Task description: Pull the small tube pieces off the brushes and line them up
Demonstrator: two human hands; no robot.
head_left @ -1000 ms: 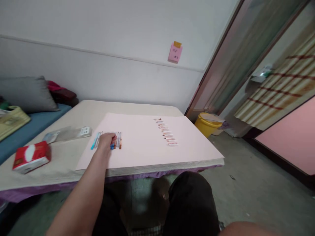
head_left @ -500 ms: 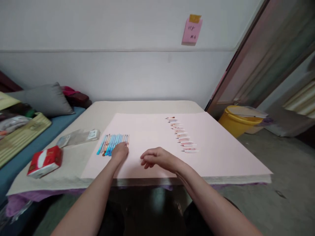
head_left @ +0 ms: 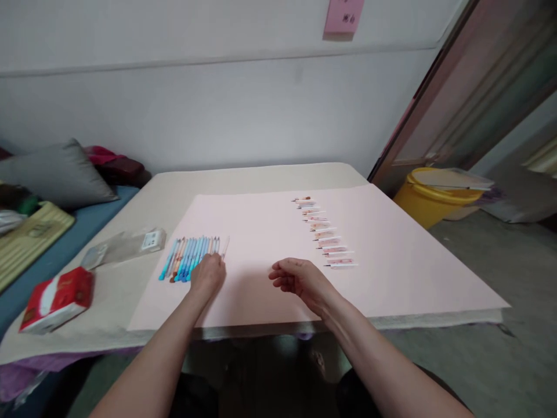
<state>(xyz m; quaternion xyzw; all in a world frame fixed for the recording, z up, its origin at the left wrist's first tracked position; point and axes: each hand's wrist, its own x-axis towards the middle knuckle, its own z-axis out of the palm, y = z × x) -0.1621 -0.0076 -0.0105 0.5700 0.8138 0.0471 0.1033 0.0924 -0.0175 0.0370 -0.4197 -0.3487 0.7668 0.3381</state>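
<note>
My left hand [head_left: 209, 274] is closed at the right end of a row of pens [head_left: 187, 255], which lie side by side in blue, orange and pale colours. A pale pen [head_left: 225, 247] sticks out past its fingertips, slightly apart from the row and tilted. The palm hides the pen's lower part. My right hand [head_left: 304, 281] hovers over the pink sheet [head_left: 256, 220], its fingers loosely curled and apart, with nothing visible in them. Right of centre, several white pens with pinkish patterns [head_left: 328, 241] lie crosswise in a slanting column, tips pointing left.
A clear plastic bag [head_left: 124, 248] and a red tissue pack [head_left: 61, 299] lie at the table's left. Beyond the left edge is a blue seat with a grey pillow [head_left: 63, 174]. A yellow bin [head_left: 429, 200] stands on the floor at the right.
The pale pen under my left hand has come apart from the row and tilted. My right hand has shifted to the right. The camera view has tipped downward.
</note>
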